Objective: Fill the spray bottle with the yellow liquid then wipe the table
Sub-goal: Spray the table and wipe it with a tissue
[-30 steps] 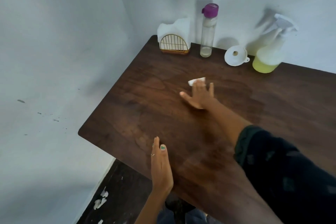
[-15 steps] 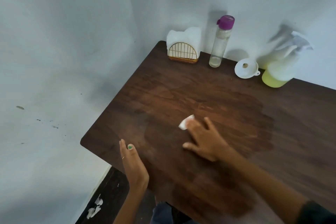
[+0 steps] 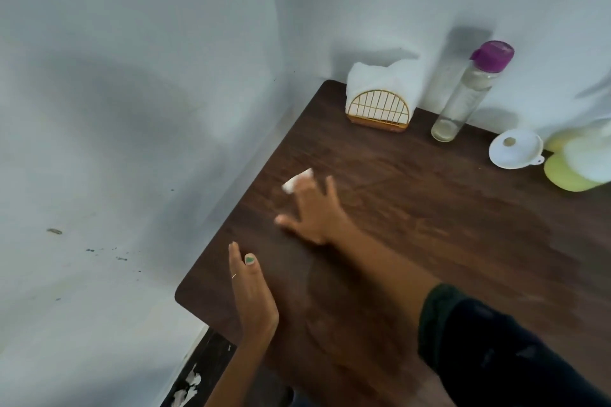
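Right hand (image 3: 310, 211) slid toward table (image 3: 429, 225) left edge, fingers spread, pressing tissue (image 3: 296, 180); left hand (image 3: 253, 291) flat, open. No legible writing.

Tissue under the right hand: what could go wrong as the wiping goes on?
1. The tissue is small and sticks out past the right hand, so it may slip free.
2. A wide sweep could knock the funnel or the spray bottle at the back of the table.
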The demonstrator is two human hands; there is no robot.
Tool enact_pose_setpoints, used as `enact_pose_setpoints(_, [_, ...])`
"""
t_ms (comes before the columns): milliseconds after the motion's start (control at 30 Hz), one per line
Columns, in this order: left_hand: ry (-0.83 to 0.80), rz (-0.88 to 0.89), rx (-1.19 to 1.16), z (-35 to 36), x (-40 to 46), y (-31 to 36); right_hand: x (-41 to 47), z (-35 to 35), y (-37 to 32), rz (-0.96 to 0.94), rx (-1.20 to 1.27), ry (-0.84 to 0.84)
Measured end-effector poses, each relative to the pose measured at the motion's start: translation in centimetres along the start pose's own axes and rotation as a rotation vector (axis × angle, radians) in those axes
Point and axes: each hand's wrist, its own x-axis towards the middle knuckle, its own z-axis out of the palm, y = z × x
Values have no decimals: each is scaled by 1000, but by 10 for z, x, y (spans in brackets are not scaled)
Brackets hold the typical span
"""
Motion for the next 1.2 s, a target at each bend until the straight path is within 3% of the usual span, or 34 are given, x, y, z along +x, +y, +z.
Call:
enact_pose_setpoints(100, [11, -6, 10, 2, 11, 3, -11, 21, -43, -320, -156, -77])
enact_pose_setpoints(167, [10, -6, 21, 3, 13, 3, -5, 12, -17, -385, -160, -54])
enact_pose_setpoints(267, [3, 8, 35, 4, 10, 4, 20, -19, 63, -55, -33, 51])
enact_pose_setpoints(333, [0, 8, 21, 3, 8, 5, 30, -42, 108, 239, -32, 0])
enact_pose_setpoints(400, [5, 1, 13, 3, 7, 6, 29, -44, 108, 314, -20, -15])
enact_pose_setpoints(500, [5, 7, 3, 3, 6, 8, -7, -7, 37, -10, 66, 45])
enact_pose_setpoints(600, [-15, -6, -8, 8, -1, 10, -81, 41, -30, -444, -96, -53])
enact_pose_setpoints(667, [-15, 20, 27, 10, -8, 13, -100, 51, -14, -512, -131, -82])
enact_pose_setpoints(733, [-32, 36, 61, 13, -17, 14, -97, 35, 32, -374, -111, 48])
enact_pose_setpoints(800, [-73, 23, 73, 16, -30, 19, -86, 9, 102, -34, -39, 141])
enact_pose_setpoints(867, [-100, 41, 90, 22, -53, 27, -93, -17, 167, 349, 19, 79])
enact_pose_setpoints(933, [-82, 61, 149, 30, -76, 37, -113, -24, 190, 526, 36, 17])
enact_pose_setpoints(1000, [-140, 37, 165, 37, -97, 42, -134, -6, 167, 466, 41, 54])
enact_pose_setpoints(1200, [-234, -1, 98, 64, -146, 26, -230, 75, 51, 42, -71, 184])
